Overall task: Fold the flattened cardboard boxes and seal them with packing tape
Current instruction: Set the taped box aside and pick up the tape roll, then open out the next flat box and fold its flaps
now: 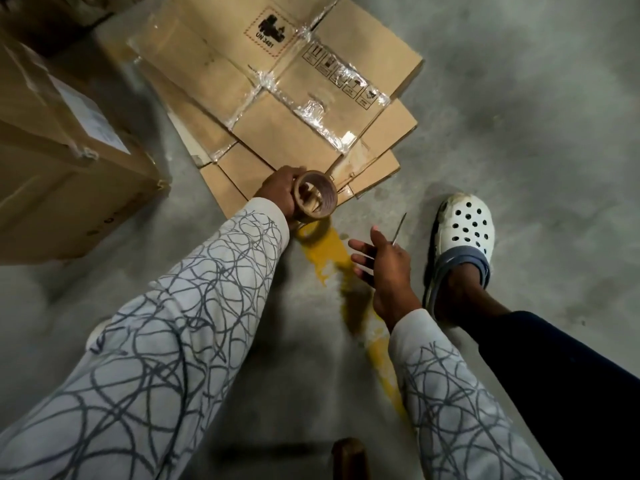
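Observation:
A stack of flattened cardboard boxes (277, 98) lies on the concrete floor ahead of me, crossed by strips of clear tape. My left hand (277, 194) grips a roll of brown packing tape (315, 195) over the near corner of the stack, the roll's hole facing me. My right hand (381, 265) hovers above the floor to the right, fingers spread forward, with a thin blade (399, 228) pinched at the thumb and pointing up.
A large closed carton (62, 168) with a white label stands at the left. My foot in a white clog (464, 230) rests on the floor at the right. A worn yellow line (332, 261) runs across the concrete. A dark wooden object (349, 459) shows at the bottom edge.

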A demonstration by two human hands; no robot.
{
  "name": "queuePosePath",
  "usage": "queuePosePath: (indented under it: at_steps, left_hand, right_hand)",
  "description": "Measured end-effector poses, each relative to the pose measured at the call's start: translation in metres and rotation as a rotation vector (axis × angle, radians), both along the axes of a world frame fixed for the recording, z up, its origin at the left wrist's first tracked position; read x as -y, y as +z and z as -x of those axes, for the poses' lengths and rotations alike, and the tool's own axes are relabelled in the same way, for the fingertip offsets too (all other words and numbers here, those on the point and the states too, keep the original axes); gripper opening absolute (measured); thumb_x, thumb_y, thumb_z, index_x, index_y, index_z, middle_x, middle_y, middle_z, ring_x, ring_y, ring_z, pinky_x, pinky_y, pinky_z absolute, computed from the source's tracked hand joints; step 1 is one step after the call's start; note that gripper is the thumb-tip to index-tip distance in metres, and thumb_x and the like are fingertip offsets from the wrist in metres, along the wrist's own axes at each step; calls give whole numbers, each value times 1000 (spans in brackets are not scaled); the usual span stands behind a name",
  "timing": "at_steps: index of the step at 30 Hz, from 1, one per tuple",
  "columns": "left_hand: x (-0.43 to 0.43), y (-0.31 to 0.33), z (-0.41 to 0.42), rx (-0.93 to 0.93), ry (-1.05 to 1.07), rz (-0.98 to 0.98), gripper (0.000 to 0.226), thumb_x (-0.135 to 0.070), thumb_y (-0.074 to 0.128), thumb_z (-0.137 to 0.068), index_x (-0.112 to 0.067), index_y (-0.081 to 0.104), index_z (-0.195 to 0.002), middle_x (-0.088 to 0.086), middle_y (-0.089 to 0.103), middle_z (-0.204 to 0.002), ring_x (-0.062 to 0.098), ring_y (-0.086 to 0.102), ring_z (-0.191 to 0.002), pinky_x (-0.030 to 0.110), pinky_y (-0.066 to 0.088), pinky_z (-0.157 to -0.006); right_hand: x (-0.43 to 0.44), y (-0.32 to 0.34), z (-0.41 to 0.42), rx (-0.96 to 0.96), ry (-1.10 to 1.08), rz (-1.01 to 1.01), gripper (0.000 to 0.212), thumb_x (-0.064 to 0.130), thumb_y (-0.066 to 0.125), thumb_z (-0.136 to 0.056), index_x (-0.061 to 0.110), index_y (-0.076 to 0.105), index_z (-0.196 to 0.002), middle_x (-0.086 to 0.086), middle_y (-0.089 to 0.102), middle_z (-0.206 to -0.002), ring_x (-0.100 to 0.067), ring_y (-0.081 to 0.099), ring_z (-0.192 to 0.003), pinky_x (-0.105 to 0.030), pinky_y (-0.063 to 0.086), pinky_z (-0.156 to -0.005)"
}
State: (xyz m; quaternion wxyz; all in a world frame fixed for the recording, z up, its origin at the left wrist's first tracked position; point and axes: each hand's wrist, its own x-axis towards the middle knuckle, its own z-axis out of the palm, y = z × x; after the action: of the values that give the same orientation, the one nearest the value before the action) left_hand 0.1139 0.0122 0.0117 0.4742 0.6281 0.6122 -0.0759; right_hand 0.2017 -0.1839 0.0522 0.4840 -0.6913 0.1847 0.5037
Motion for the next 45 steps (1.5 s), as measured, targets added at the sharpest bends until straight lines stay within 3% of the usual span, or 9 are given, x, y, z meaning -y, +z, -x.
queuePosePath:
  at_steps: [3,8,14,18,22,28,34,42,45]
  left_hand:
    - [4,-9,-30,-199,10,-220,46,-22,69,-83,-9,61,-126,14,63,-129,31,64,-109,34,52,-87]
    - [22,-41,-56,-535,-702,-319,100,-29,74,-84,-17,9,-159,26,4,-163,43,47,-132,45,44,-103]
    - [33,-31,-41,-521,-797,-270,100,-41,75,-81,-12,17,-157,26,27,-158,40,39,-140,43,37,-109]
    - [64,-25,-15,-431,-752,-224,64,-44,75,-76,-17,54,-130,17,54,-131,38,52,-123,41,42,-102]
    - [79,-19,-5,-414,-584,-292,42,-41,63,-90,-13,59,-122,17,59,-125,40,55,-118,42,44,-97]
    - [39,-19,-40,-662,-728,-392,118,-56,81,-73,13,22,-148,40,28,-150,44,52,-127,43,51,-94]
    - [41,-32,-28,-722,-1100,-485,34,-27,58,-91,-8,66,-119,15,66,-121,35,61,-114,49,50,-96]
    - [58,109,37,-616,-1203,-566,29,-19,39,-102,-12,66,-111,12,67,-116,32,63,-108,35,38,-78]
    - [104,186,81,-534,-1310,-612,23,-26,42,-100,-19,63,-107,6,68,-110,27,64,-100,34,37,-76]
  right_hand:
    - [-2,-5,1,0,-3,4,26,36,55,-102,11,58,-102,-9,77,-96,-21,64,-78,-34,49,-67]
    - [3,-12,3,-28,-45,21,21,35,54,-102,16,56,-93,-10,77,-94,-18,63,-72,-29,48,-61]
    - [8,-1,0,-81,-111,44,16,34,53,-103,19,57,-99,-11,76,-95,-15,62,-66,-25,46,-55]
    - [4,9,-6,-72,-107,35,18,33,51,-104,21,57,-92,-14,76,-101,-15,62,-66,-25,46,-55]
    - [4,7,-3,-85,-92,21,27,35,51,-103,11,62,-111,-13,76,-99,-15,62,-66,-25,48,-57]
    - [14,-9,4,-141,-159,24,26,33,51,-104,11,55,-118,-10,74,-88,-14,58,-60,-24,42,-51]
    - [11,-17,16,-207,-148,70,13,30,50,-104,18,54,-107,-8,73,-83,-13,56,-55,-24,38,-51]
    - [-13,45,35,-181,-42,-67,72,59,76,-78,11,54,-127,-7,64,-117,-29,68,-99,-43,62,-64]
    - [-13,95,64,-210,-186,-207,74,41,87,-73,5,55,-129,-6,66,-105,-24,70,-88,-46,62,-65]
